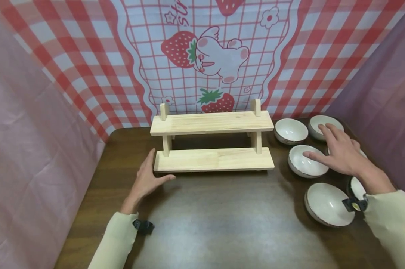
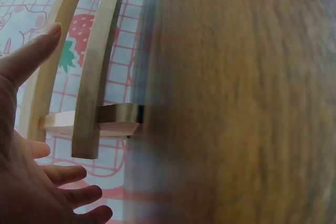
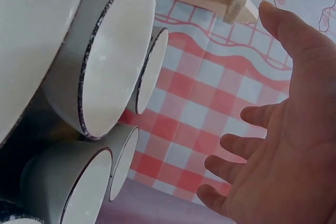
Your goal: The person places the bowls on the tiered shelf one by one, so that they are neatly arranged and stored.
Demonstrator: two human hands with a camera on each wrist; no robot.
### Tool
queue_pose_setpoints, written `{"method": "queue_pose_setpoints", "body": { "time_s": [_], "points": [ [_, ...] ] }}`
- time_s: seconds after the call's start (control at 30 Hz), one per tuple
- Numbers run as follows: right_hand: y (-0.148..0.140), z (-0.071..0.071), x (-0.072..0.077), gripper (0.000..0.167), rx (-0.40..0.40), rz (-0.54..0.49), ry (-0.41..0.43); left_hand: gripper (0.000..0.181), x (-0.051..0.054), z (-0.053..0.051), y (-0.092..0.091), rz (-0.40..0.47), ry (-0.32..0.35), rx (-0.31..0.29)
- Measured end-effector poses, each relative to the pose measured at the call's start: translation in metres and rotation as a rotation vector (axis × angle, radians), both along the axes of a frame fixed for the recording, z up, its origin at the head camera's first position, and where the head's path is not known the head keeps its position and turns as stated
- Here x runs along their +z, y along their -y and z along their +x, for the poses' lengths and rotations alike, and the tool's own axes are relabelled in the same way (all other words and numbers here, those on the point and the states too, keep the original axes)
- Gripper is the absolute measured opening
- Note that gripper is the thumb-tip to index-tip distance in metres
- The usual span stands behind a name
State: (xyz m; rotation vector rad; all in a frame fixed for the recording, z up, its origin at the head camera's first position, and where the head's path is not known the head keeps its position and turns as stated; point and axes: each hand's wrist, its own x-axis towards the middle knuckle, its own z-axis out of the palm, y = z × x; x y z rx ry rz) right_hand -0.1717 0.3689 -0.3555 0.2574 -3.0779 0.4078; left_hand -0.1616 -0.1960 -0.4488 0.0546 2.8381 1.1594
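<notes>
Six dark-rimmed bowls (image 1: 329, 205) cluster right, presumably giving two-tier wooden rack (image 1: 212, 122) room; I see left hand (image 1: 147, 181) spread wide beside rack, right hand (image 1: 342, 152) wide above bowls.

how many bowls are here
6, right of the shelf: back left bowl, back right bowl, middle left bowl, middle right bowl, front left bowl, front right bowl; the right hand partly covers some; others might be hidden.

Open table (image 1: 216, 224) lies before the shelf (image 1: 212, 160); bowls (image 1: 328, 205) obstruct the right
</notes>
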Motion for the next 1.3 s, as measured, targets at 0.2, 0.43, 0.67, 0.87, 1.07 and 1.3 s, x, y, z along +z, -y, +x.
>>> {"method": "queue_pose_setpoints", "body": {
  "time_s": [0.2, 0.43, 0.67, 0.87, 1.07, 1.3],
  "points": [
    [0.002, -0.019, -0.001, 0.106, -0.02, -0.016, 0.055, 0.122, -0.006, -0.004, 0.002, 0.052, 0.042, 0.01],
    [0.003, -0.043, -0.008, 0.11, -0.044, -0.006, 0.092, 0.123, -0.011, -0.008, 0.005, 0.125, 0.05, 0.009],
    [0.002, -0.059, -0.011, 0.116, -0.065, -0.01, 0.129, 0.122, -0.018, -0.013, 0.009, 0.198, 0.018, -0.005],
    [0.001, -0.067, -0.015, 0.117, -0.076, -0.027, 0.156, 0.122, -0.026, -0.017, 0.012, 0.24, 0.005, -0.022],
    [0.002, -0.076, -0.021, 0.117, -0.084, -0.029, 0.17, 0.121, -0.033, -0.021, 0.012, 0.257, -0.002, -0.014],
    [0.003, -0.084, -0.026, 0.114, -0.099, -0.033, 0.175, 0.116, -0.038, -0.022, 0.01, 0.229, 0.006, 0.017]
  ]
}}
